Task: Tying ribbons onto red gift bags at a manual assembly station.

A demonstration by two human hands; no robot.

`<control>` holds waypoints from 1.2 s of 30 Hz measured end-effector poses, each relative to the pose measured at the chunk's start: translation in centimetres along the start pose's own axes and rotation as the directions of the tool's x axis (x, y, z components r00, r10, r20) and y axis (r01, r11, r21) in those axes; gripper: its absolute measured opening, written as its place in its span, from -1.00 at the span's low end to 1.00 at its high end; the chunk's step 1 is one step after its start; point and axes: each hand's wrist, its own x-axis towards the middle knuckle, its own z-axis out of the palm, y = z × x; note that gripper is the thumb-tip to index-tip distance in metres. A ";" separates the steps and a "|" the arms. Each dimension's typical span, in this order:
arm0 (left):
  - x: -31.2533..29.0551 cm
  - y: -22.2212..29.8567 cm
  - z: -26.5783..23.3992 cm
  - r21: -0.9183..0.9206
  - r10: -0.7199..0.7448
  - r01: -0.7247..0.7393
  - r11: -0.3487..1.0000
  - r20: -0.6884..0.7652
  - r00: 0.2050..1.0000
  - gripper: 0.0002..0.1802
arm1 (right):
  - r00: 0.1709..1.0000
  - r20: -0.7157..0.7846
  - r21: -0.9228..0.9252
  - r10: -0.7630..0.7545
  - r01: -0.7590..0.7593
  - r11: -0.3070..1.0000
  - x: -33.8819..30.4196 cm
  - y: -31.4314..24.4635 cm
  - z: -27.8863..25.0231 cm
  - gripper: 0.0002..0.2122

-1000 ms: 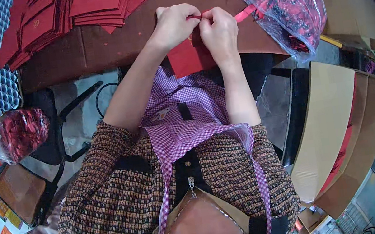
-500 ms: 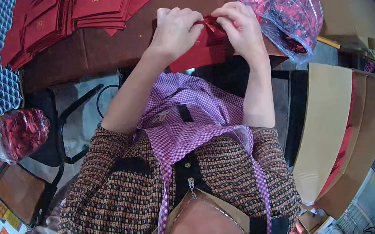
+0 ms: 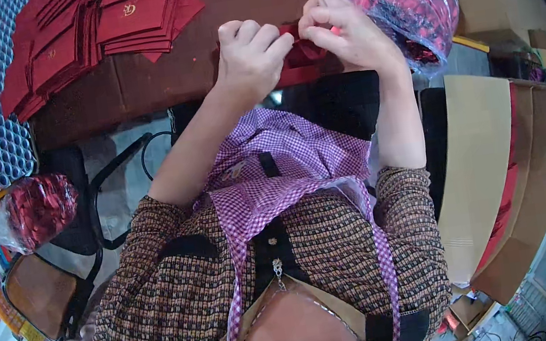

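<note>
My left hand (image 3: 249, 61) is closed, its fingertips pinching the left side of a red ribbon-like strip (image 3: 303, 53) above the table's near edge. To its right, my right hand (image 3: 351, 32) has thumb and fingers pressed together. Whatever lies between those fingertips is mostly hidden, though a bit of bright red shows at them. Below the strip, a red folded paper piece (image 3: 303, 74) lies at the edge, partly covered by my hands. Beyond my right hand sits a clear plastic bag (image 3: 413, 1) packed with red items.
Stacks of red envelopes (image 3: 132, 16) lie at the far left of the brown table (image 3: 163, 81). An open cardboard box (image 3: 483, 176) stands at the right. On the left are another plastic-wrapped red bundle (image 3: 45, 209) and a chair (image 3: 42, 293).
My right hand has drawn to the right and turned, widening the gap between the hands. My left hand has shifted slightly down. The red piece shows less at the table edge.
</note>
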 end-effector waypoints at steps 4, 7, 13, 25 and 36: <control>-0.1 -0.4 0.2 0.010 0.032 -0.032 0.999 -0.030 0.999 -0.78 | 0.998 0.053 -0.026 0.015 -0.014 1.000 -0.1 -0.2 -0.2 -0.89; -0.5 0.0 0.6 0.014 0.085 -0.084 0.996 -0.068 0.994 -0.76 | 0.986 0.130 -0.143 0.100 -0.082 0.986 -0.1 -0.3 -0.6 -0.88; -0.6 0.1 0.7 0.047 0.129 -0.126 0.991 -0.079 0.988 -0.74 | 0.957 0.284 -0.086 0.065 -0.043 0.995 0.4 0.6 -0.9 -0.85; -0.1 -0.4 1.5 0.001 0.136 -0.136 0.991 -0.046 0.990 -0.79 | 0.928 0.330 0.255 0.171 -0.262 0.931 0.7 1.8 0.3 -0.87; 0.3 -1.6 1.5 -0.148 -0.054 0.080 0.986 0.169 0.984 -0.92 | 0.922 0.322 0.497 0.215 -0.358 0.790 1.0 3.3 2.0 -0.86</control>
